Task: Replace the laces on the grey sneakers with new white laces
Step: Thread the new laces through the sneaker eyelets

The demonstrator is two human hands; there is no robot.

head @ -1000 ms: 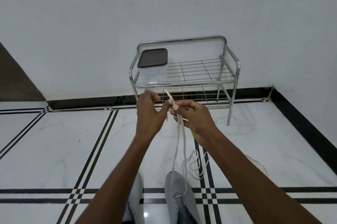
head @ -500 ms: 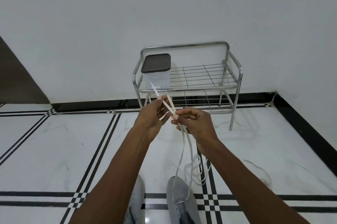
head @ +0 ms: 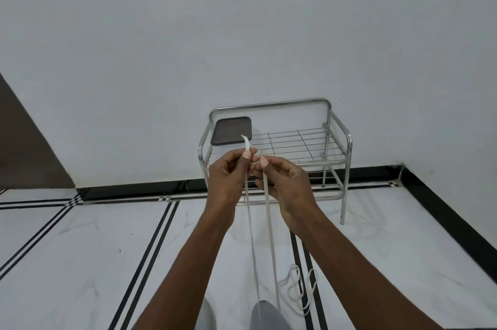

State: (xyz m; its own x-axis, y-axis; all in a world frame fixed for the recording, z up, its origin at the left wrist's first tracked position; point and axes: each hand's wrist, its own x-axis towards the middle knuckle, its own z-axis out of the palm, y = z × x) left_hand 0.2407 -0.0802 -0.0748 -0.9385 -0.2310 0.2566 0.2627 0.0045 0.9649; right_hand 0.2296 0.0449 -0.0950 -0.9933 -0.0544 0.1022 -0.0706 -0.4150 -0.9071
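I see both hands raised in front of me at the centre of the view. The left hand pinches one end of the white lace between thumb and forefinger, and the tip stands up above the fingers. The right hand pinches the other strand just beside it, fingers curled around the lace. Both strands run taut and nearly parallel down to the grey sneaker at the bottom edge; I can see only its toe. A second sneaker shows partly to its left, behind my left forearm. A loose lace lies coiled on the tiled floor just right of the strands. Behind the hands, a metal wire rack stands against the wall, with a clear container with a dark lid on its upper shelf; the hands cover the container's lower part.
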